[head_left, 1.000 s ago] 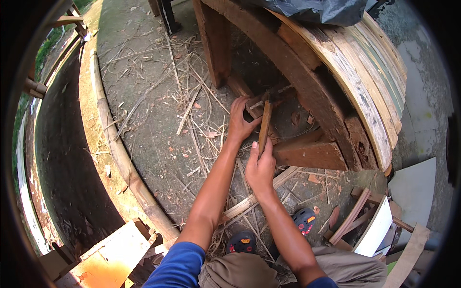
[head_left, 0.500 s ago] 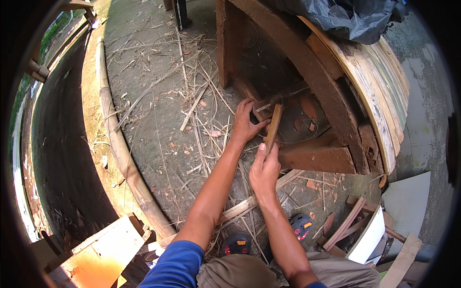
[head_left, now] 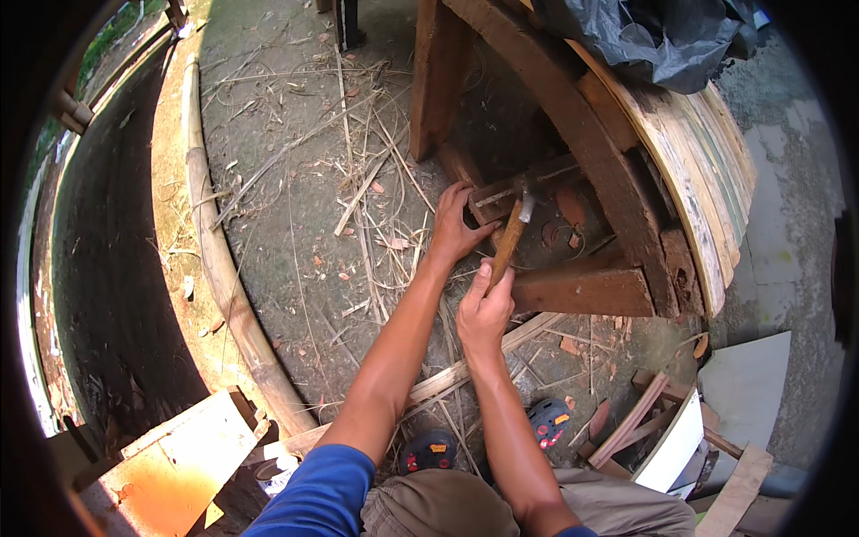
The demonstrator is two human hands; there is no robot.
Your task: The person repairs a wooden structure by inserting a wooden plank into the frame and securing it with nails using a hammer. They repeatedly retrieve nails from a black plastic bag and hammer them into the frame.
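My right hand (head_left: 484, 309) is wrapped around the wooden handle of a hammer (head_left: 508, 240). The hammer's metal head lies against a brown wooden crossbar (head_left: 542, 179) low in the bench frame. My left hand (head_left: 455, 225) grips the near end of that crossbar, fingers over its far side and thumb on the near side. The crossbar sits inside a dark wooden bench (head_left: 601, 154) with thick legs and a slatted top. Whether a nail is under the hammer head, I cannot tell.
Crumpled grey plastic (head_left: 662, 40) lies on the bench top. Dry strips and shavings (head_left: 367, 188) litter the concrete floor. A bamboo pole (head_left: 219, 268) runs along the left. Wood offcuts (head_left: 640, 416) and a white panel (head_left: 747, 380) lie at lower right, an orange-stained board (head_left: 183, 456) at lower left.
The hammer has tilted and come down, so its metal head now shows against the crossbar. My left hand keeps its grip. The whole view has shifted slightly.
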